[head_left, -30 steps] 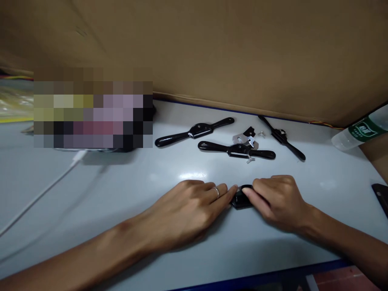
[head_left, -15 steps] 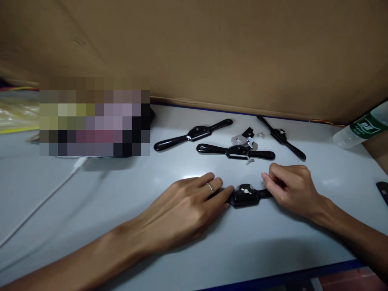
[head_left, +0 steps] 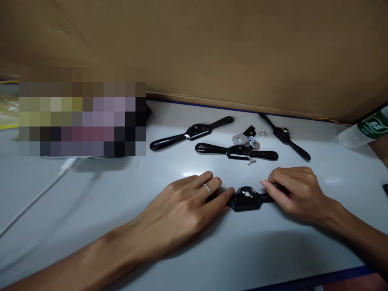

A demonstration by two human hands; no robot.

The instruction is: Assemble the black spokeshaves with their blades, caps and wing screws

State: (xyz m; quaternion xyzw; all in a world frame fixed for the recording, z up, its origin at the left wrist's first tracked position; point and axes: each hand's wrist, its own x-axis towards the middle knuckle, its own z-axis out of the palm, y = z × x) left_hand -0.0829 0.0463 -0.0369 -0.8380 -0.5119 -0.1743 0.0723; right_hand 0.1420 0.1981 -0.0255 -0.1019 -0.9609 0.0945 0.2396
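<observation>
A black spokeshave with a silver wing screw lies on the table, its two handles under my hands. My left hand, wearing a ring, is closed around the left handle, with the index finger reaching to the body. Around the right handle my right hand has its fingers curled. Behind them lie two more black spokeshave bodies without blades. Between those and another spokeshave at the right are metal plates and small wing screws.
A cardboard wall closes off the back of the grey table. At the right edge a clear bottle with a green label leans over. A white cable runs from a blurred-out item on the left.
The view has shifted slightly. Both hands keep the same hold on the spokeshave, and the parts on the table stay where they were.
</observation>
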